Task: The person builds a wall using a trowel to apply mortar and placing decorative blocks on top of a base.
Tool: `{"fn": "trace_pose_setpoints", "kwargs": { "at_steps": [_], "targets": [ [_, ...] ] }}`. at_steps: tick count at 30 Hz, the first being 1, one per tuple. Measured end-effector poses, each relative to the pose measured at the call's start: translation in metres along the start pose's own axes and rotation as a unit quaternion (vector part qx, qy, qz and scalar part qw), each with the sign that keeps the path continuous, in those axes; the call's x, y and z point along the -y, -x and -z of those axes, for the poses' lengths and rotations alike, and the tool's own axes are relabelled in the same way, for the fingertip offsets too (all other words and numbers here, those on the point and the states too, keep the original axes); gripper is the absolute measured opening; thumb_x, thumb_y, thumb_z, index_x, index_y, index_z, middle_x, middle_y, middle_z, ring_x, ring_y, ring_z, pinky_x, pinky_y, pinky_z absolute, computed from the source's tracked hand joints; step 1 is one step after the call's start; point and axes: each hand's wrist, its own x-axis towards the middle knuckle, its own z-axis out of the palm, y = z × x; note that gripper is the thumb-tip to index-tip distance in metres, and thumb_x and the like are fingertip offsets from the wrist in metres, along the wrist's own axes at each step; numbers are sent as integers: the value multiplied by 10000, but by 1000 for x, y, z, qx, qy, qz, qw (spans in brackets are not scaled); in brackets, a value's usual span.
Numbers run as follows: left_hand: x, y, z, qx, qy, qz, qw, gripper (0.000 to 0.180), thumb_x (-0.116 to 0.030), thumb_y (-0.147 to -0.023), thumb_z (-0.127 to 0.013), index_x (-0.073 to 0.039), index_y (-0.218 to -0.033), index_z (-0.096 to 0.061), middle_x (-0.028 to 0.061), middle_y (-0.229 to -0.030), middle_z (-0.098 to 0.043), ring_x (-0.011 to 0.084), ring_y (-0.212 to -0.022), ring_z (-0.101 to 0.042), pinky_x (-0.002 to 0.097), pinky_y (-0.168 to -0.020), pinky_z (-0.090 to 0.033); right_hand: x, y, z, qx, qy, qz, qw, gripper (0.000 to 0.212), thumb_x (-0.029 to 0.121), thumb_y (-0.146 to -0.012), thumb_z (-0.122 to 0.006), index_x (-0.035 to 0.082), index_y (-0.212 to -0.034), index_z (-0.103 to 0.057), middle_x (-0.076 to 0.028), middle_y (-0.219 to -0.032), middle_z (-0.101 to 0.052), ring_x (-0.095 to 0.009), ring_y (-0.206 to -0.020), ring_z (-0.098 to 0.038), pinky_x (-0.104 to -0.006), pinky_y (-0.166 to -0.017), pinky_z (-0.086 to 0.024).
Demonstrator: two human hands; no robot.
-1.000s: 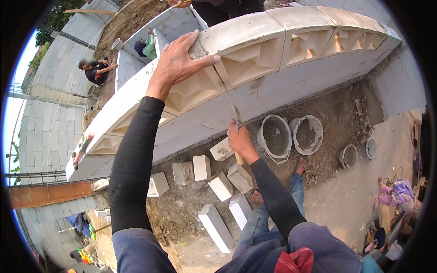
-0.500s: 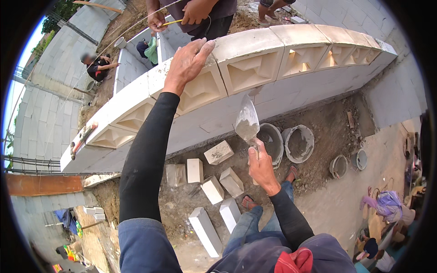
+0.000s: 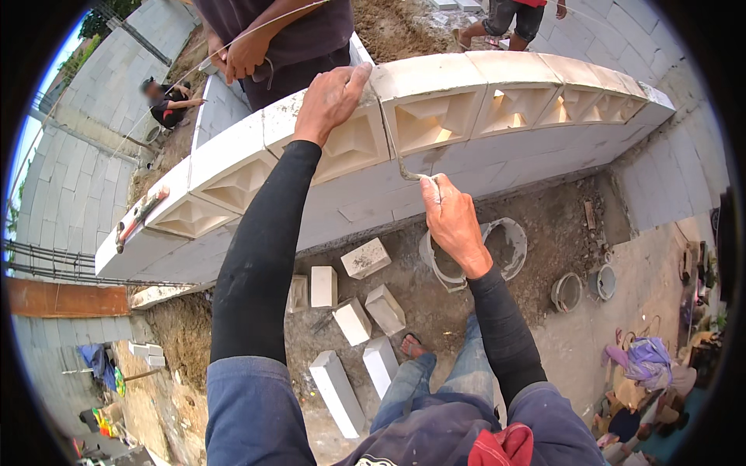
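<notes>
My left hand (image 3: 332, 97) rests flat on top of a white decorative block (image 3: 353, 140) in the wall's top row. My right hand (image 3: 451, 221) grips the handle of a trowel (image 3: 392, 136), whose thin blade stands edge-on in the upright joint between that block and the neighbouring block (image 3: 435, 105). The white wall (image 3: 497, 167) curves across in front of me. I stand above the ground, with my jeans and a sandalled foot (image 3: 412, 346) below.
Several loose white blocks (image 3: 353, 318) lie on the dirt below. Mortar buckets (image 3: 505, 248) and smaller pots (image 3: 566, 291) stand to the right. A person (image 3: 287, 39) holding a string stands behind the wall; another crouches at far left (image 3: 167, 101). A level (image 3: 140, 217) lies on the wall.
My right hand has lifted the trowel from the buckets below up to the wall, and the blade now sits in the joint. My left hand stayed on the block's top.
</notes>
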Motion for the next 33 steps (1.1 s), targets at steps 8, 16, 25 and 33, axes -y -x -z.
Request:
{"fn": "trace_pose_setpoints", "kwargs": {
  "at_steps": [8,16,25,33],
  "targets": [
    [4,5,-4,-48,24,-17,998,681,-550,-1059,-451,57,-908,-720,325,-930,-687,526,-923,-638,550,-848,-493,-8,0,-16,41,-4,-62,997,406,347,-1117,-518,-27,-971,-579,-321,-793,-626,-556,-812,-611,-567,-662,-467],
    [-5,-1,-2,-5,3,13,1000,694,-587,-1083,-410,29,-1131,-726,272,-1128,-731,462,-1084,-661,454,-992,-503,-140,66,-68,104,99,-141,979,502,423,-1104,-490,-56,-1087,-639,-355,-874,-692,-581,-881,-655,-625,-756,-508],
    [15,6,-7,6,-12,44,999,723,-611,-1083,-398,20,-1098,-750,248,-1131,-747,449,-1082,-670,475,-975,-509,-30,55,-9,57,49,-103,992,352,325,-1105,-538,-8,-1003,-585,-273,-729,-640,-509,-722,-645,-551,-609,-465],
    [9,-4,-12,-38,-11,14,999,717,-572,-1093,-391,39,-893,-708,279,-957,-724,492,-969,-645,539,-924,-491,0,-4,7,36,76,-32,996,379,339,-1115,-528,-12,-977,-569,-281,-700,-587,-541,-713,-590,-545,-600,-439]
  ]
}}
